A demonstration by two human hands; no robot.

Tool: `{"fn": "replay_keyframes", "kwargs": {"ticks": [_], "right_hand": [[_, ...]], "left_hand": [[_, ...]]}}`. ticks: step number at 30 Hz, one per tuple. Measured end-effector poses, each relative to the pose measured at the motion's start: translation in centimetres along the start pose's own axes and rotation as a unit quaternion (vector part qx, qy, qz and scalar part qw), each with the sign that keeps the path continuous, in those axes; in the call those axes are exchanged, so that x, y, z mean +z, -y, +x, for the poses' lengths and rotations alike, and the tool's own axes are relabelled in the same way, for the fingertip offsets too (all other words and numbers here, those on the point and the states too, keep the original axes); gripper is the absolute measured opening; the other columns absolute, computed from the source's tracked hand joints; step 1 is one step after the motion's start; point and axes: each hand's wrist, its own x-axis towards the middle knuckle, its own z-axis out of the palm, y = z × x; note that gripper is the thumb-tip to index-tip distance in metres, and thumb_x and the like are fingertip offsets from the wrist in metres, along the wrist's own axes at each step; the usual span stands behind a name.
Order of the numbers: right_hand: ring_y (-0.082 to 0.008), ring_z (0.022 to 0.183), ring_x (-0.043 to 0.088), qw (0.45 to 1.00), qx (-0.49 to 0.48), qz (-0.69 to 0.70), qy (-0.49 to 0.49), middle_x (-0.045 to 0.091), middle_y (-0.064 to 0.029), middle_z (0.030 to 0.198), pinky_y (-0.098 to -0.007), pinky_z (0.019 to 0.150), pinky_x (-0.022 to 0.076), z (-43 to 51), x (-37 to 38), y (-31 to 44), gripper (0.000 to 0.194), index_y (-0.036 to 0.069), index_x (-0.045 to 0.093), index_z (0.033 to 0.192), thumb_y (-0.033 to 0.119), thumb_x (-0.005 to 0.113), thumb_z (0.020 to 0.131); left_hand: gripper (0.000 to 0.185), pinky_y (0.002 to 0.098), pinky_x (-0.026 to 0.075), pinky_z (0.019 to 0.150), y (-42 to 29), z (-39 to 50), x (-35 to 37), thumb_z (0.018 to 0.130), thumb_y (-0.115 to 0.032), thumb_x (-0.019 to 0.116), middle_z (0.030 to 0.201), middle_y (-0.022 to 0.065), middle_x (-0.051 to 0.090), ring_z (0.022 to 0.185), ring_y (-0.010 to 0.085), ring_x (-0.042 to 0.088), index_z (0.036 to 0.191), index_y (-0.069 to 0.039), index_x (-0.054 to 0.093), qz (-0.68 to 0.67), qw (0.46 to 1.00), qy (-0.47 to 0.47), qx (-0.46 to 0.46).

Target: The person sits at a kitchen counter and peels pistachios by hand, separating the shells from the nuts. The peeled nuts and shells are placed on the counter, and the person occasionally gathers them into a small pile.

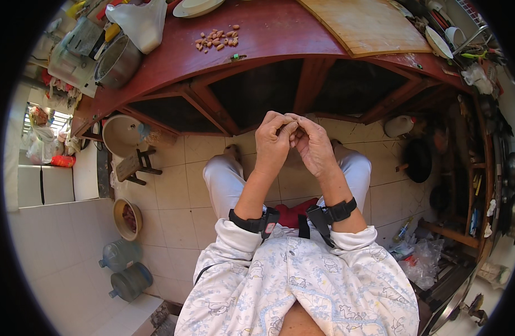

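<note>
My left hand (273, 140) and my right hand (313, 145) meet in the middle of the view, raised in front of the red cabinet. Thumbs and fingertips of both are pinched together and touching. Whatever may be between them is hidden by the fingers. Beyond the hands, a loose pile of peanuts (217, 39) lies on the red tabletop (266, 31). A small green item (236, 56) sits at the table's near edge, close to the pile.
On the tabletop are a metal pot (118, 62), a white plastic bag (142, 23), a plate (197, 7) and a wooden board (366, 27). A small wooden stool (131, 168), a basin (127, 219), water jugs (122, 255) and a wok (418, 160) are on the floor.
</note>
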Motion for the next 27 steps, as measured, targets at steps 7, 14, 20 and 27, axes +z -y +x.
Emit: {"fn": "replay_keyframes", "kwargs": {"ticks": [7, 14, 20, 27], "right_hand": [[-0.0082, 0.076, 0.056, 1.000, -0.008, 0.000, 0.005, 0.063, 0.0003, 0.090, -0.0233, 0.068, 0.0468, 0.2, -0.2, -0.5, 0.031, -0.003, 0.064, 0.116, 0.020, 0.050, 0.101], [-0.0109, 0.081, 0.058, 0.999, -0.038, 0.024, -0.004, 0.065, -0.0034, 0.096, -0.0255, 0.076, 0.0497, 0.6, -0.1, -1.3, 0.030, -0.004, 0.062, 0.120, 0.014, 0.050, 0.099], [-0.0124, 0.086, 0.060, 0.999, -0.031, 0.044, 0.008, 0.066, -0.0075, 0.104, -0.0266, 0.077, 0.0511, 0.7, 0.1, -1.1, 0.029, -0.005, 0.061, 0.121, 0.006, 0.049, 0.098], [-0.0128, 0.087, 0.062, 0.997, 0.003, 0.074, 0.010, 0.066, -0.0091, 0.108, -0.0270, 0.077, 0.0520, 0.5, 0.2, -0.6, 0.028, -0.004, 0.062, 0.120, 0.007, 0.048, 0.098]], "left_hand": [[0.004, 0.0253, 0.042, 0.054, 0.9, -0.2, 0.6, 0.086, 0.006, 0.064, 0.083, 0.0043, 0.055, 0.061, 0.0096, 0.053, 0.082, 0.004, 0.064, -0.010, 0.999, -0.045, -0.006], [0.004, 0.0234, 0.044, 0.058, 1.7, -0.1, 1.1, 0.090, 0.002, 0.063, 0.085, 0.0019, 0.056, 0.065, 0.0079, 0.052, 0.086, 0.002, 0.065, -0.058, 0.993, -0.096, -0.021], [0.005, 0.0216, 0.045, 0.064, 3.1, -0.1, 0.9, 0.096, -0.008, 0.062, 0.089, -0.0021, 0.059, 0.072, 0.0057, 0.053, 0.097, -0.003, 0.066, -0.296, 0.940, -0.090, -0.143], [0.016, 0.0199, 0.046, 0.070, 4.3, -0.4, 0.5, 0.099, -0.016, 0.059, 0.091, -0.0023, 0.063, 0.077, 0.0053, 0.054, 0.110, -0.006, 0.066, -0.472, 0.854, -0.052, -0.214]]}}
